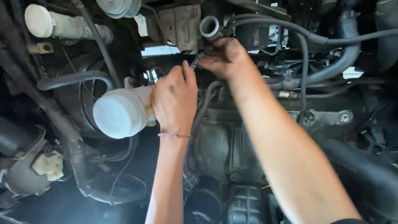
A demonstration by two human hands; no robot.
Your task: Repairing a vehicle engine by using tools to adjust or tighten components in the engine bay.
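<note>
I look down into an engine bay. My left hand [174, 99] reaches in with fingers curled, its fingertips pinching a thin dark hose end [195, 63]. A braided thread band circles that wrist. My right hand [226, 58] comes in from the lower right and closes around the same small hose or connector, just below an open grey metal pipe stub [210, 27]. What lies under both palms is hidden. A white plastic reservoir cap [119, 113] sits right beside my left hand.
Black rubber hoses [331, 68] curve along the right. A corrugated black conduit [54, 112] runs down the left. Another white reservoir [45, 21] lies at top left. A dark metal gearbox casing [232, 153] fills the lower middle.
</note>
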